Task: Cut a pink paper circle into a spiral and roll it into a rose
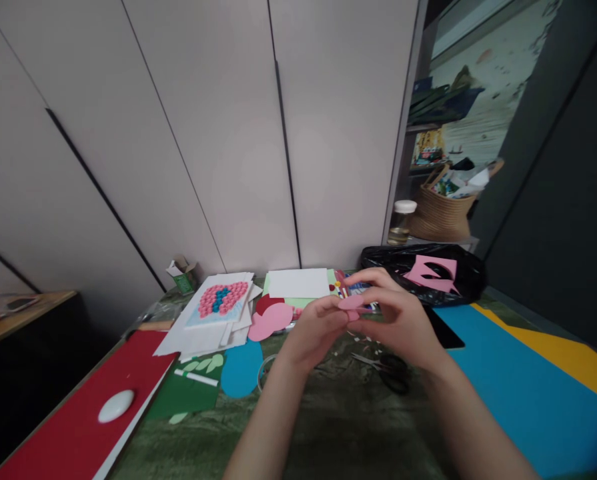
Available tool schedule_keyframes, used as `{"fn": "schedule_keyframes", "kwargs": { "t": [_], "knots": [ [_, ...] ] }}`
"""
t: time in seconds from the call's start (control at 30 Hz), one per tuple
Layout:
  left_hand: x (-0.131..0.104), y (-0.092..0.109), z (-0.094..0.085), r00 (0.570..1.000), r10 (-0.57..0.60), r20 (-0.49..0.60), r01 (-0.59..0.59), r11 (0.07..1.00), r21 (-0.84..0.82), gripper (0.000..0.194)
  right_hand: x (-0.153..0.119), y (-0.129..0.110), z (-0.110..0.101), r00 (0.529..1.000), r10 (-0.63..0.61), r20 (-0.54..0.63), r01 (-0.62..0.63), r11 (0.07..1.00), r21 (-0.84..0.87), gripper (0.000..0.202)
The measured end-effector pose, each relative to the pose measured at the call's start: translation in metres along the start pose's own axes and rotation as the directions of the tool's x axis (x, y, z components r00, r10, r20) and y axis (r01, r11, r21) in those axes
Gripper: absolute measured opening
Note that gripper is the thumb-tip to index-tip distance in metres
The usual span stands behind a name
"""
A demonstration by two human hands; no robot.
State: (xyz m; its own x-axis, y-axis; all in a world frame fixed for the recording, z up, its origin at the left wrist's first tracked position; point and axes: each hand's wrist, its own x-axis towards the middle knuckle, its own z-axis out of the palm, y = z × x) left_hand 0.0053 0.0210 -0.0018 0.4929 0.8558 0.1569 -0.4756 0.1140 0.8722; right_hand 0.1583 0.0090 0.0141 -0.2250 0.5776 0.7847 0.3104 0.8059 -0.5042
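Over the middle of the table, my left hand (317,328) and my right hand (397,312) are raised close together, with a small pink paper piece (351,304) between their fingertips. Both hands have their fingers closed on it; it looks bent or layered, though part is covered by the fingers. Below my right hand lie black-handled scissors (392,372) with the blades pointing left. Larger rounded pink paper shapes (273,321) rest left of my left hand. Beside them is a blue paper cutout (241,369), and a clear round container (264,375) is partly hidden by my left forearm.
A picture of pink and blue balls (223,301) lies on white sheets. Left are green paper (193,397), a marker (196,378), and a white mouse (117,406) on red board (68,427). Blue board (518,393) and a black bag (471,277) with pink scraps lie right.
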Motion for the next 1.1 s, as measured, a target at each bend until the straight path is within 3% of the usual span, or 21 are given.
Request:
{"fn": "schedule_keyframes", "kwargs": {
  "t": [0.23, 0.37, 0.67, 1.1],
  "knots": [
    [-0.005, 0.009, -0.003, 0.984, 0.174, -0.043, -0.159, 0.958, 0.24, 0.01, 0.002, -0.004, -0.007, 0.992, -0.125, -0.019, 0.109, 0.923, -0.369, 0.012],
    [-0.007, 0.011, 0.0, 0.981, 0.183, -0.057, -0.155, 0.931, 0.331, 0.014, 0.0, -0.006, -0.007, 0.984, -0.179, 0.017, 0.165, 0.863, -0.478, 0.017],
    [-0.006, 0.01, -0.003, 0.997, 0.071, -0.028, -0.063, 0.973, 0.224, 0.013, 0.0, -0.009, -0.008, 0.987, -0.155, 0.045, 0.16, 0.907, -0.389, 0.015],
    [-0.01, 0.015, -0.006, 0.995, 0.084, 0.059, -0.097, 0.961, 0.261, 0.01, 0.001, -0.01, -0.005, 0.983, -0.181, 0.019, 0.175, 0.917, -0.359, 0.012]
  ]
}}
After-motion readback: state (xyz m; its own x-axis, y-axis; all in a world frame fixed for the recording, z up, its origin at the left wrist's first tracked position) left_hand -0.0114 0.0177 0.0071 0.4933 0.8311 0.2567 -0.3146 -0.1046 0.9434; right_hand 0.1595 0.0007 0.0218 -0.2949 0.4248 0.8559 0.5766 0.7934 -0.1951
